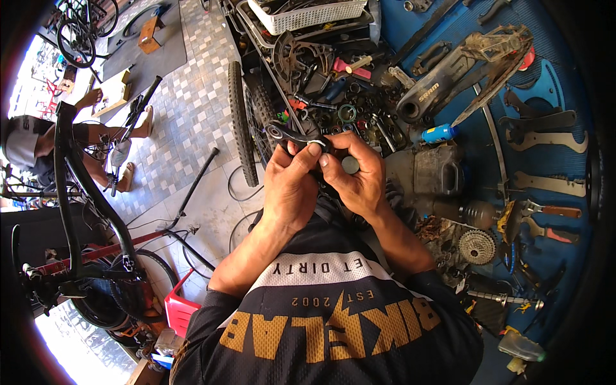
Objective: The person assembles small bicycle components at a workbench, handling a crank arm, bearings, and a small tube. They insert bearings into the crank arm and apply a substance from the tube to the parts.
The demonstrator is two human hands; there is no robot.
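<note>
A black metal bicycle crank arm (289, 135) is gripped at chest height by the left hand (290, 186) and right hand (355, 176) (above cluttered parts); if tilted, it could be dropped.

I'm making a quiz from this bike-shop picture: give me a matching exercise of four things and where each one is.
Things:
1. black crank arm
2. blue bottle
3. white basket
4. sprocket cassette

Places:
A. top edge, above the parts pile
B. held in both hands
C. low right, by the right forearm
D. right of the hands, on the bench

Pairs: 1-B, 2-D, 3-A, 4-C
</note>
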